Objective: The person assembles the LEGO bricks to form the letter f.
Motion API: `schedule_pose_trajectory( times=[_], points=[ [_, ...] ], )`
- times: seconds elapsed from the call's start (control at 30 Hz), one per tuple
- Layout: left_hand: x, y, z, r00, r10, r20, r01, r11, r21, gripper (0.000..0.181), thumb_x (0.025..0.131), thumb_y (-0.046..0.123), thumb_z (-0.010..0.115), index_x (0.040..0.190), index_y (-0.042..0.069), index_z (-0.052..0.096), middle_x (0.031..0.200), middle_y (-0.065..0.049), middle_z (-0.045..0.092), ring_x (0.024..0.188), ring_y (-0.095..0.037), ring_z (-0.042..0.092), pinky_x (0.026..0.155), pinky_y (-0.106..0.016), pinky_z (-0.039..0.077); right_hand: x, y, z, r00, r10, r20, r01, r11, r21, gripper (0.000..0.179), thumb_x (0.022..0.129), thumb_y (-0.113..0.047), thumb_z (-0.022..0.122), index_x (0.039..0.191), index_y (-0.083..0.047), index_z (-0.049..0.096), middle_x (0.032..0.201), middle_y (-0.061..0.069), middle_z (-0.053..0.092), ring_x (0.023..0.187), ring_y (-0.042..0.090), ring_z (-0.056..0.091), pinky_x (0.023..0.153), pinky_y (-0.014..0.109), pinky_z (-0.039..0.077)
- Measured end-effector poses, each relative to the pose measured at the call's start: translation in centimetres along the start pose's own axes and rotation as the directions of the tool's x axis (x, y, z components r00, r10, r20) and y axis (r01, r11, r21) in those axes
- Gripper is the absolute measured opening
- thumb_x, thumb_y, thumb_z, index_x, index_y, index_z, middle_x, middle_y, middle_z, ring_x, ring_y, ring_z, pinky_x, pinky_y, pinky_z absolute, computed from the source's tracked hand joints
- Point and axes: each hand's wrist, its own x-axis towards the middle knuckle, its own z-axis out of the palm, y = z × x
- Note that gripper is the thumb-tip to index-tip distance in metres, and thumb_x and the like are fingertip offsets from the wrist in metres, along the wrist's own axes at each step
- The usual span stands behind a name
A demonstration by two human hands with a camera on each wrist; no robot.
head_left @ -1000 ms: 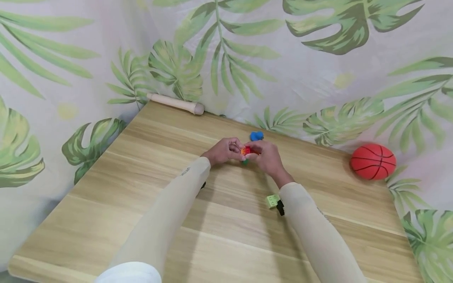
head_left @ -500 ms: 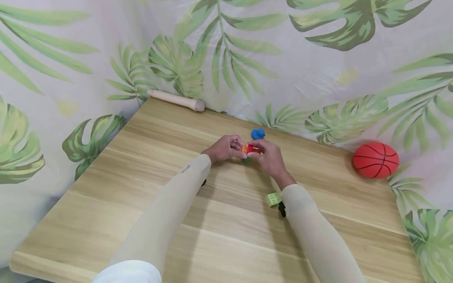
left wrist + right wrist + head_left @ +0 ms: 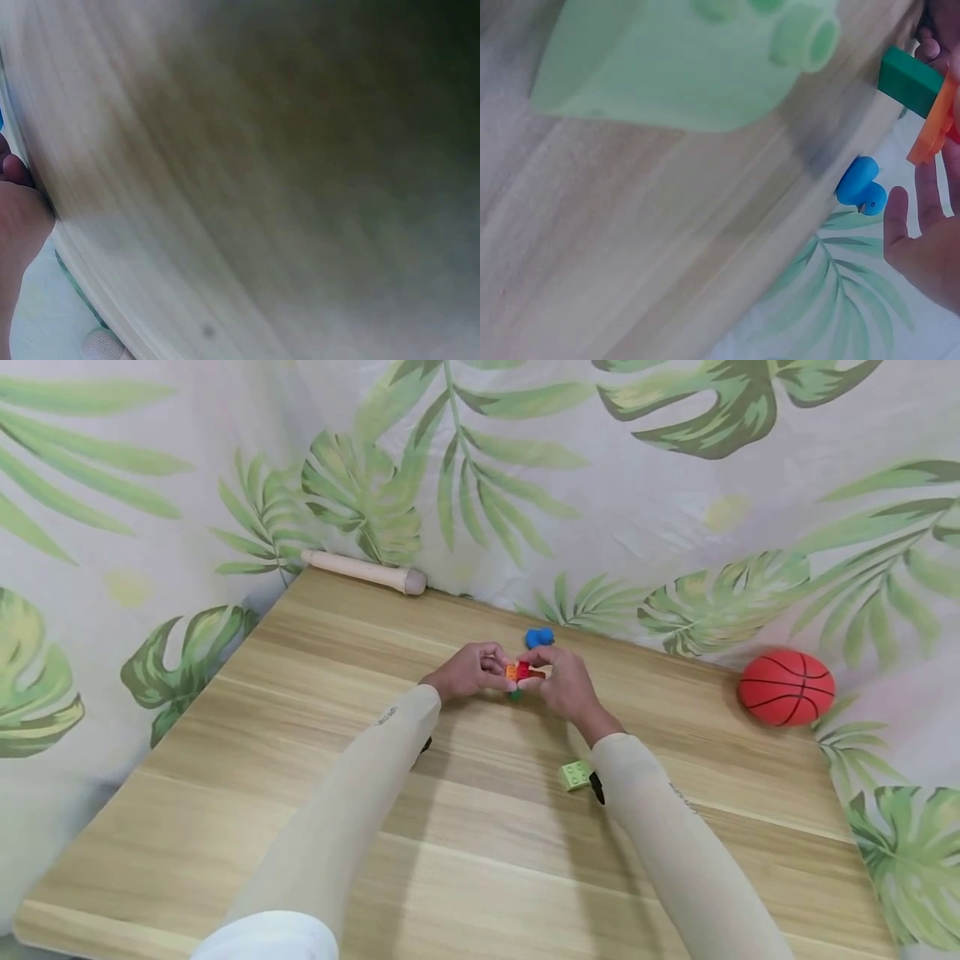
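Note:
Both hands meet over the far middle of the table. The left hand (image 3: 468,673) pinches an orange toy brick (image 3: 512,672) between thumb and fingers. Facing it, the right hand (image 3: 566,685) pinches a red toy brick (image 3: 523,671) right beside the orange one. A green brick (image 3: 910,82) adjoins the orange brick in the right wrist view and shows just below the fingers in the head view. Fingers partly hide the bricks. In the left wrist view only part of a hand (image 3: 22,225) shows at the left edge.
A blue toy duck (image 3: 861,184) sits behind the hands, near the table's back edge. A light green brick (image 3: 576,775) lies by the right cuff. A microphone (image 3: 365,572) lies along the back left edge, and a red ball (image 3: 787,687) rests at the right.
The hands stay together with the bricks. The red and orange bricks shift slightly against each other between the fingers. The head view drifts a little.

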Motion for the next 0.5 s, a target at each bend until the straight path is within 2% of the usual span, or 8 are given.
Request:
schedule_pose_trajectory(
  times=[0.17,0.3,0.4,0.5],
  points=[
    [0.1,-0.3,0.2,1.000,-0.005,0.002,0.005,1.000,0.007,0.024,0.093,0.006,0.083,0.107,0.008,0.063,0.093,0.004,0.072,0.089,-0.008,0.065,0.078,-0.020,0.052,-0.6,0.4,-0.1,0.999,-0.014,0.029,0.013,0.999,0.033,0.039,0.092,-0.006,0.084,0.129,0.001,0.072,0.129,0.019,0.076,0.126,0.037,0.070,0.111,0.052,0.055],
    [0.2,-0.2,0.1,1.000,-0.007,-0.010,0.007,1.000,0.024,0.026,0.093,0.008,0.084,0.109,0.008,0.064,0.096,0.002,0.072,0.090,-0.008,0.064,0.077,-0.020,0.052,-1.5,0.7,-1.0,0.996,-0.040,0.078,0.039,0.999,0.010,0.049,0.098,-0.009,0.079,0.144,-0.003,0.063,0.147,0.019,0.065,0.140,0.039,0.060,0.113,0.057,0.051],
    [0.3,-0.1,-0.1,1.000,-0.014,-0.013,0.014,1.000,0.027,0.028,0.093,0.009,0.084,0.112,0.007,0.064,0.097,0.002,0.072,0.091,-0.010,0.063,0.077,-0.021,0.051,-2.9,1.3,-2.0,0.997,-0.018,0.078,0.018,1.000,-0.004,0.057,0.101,-0.014,0.076,0.153,-0.005,0.055,0.157,0.022,0.052,0.145,0.043,0.051,0.114,0.061,0.049],
    [0.3,-0.1,-0.3,1.000,-0.022,-0.006,0.022,0.999,0.027,0.030,0.093,0.010,0.084,0.115,0.006,0.064,0.097,0.002,0.071,0.093,-0.011,0.062,0.079,-0.022,0.051,-5.1,2.6,-3.1,0.998,0.022,0.059,-0.023,1.000,0.014,0.054,0.104,-0.016,0.072,0.153,-0.003,0.053,0.153,0.026,0.050,0.139,0.046,0.053,0.112,0.063,0.050]
  ],
)
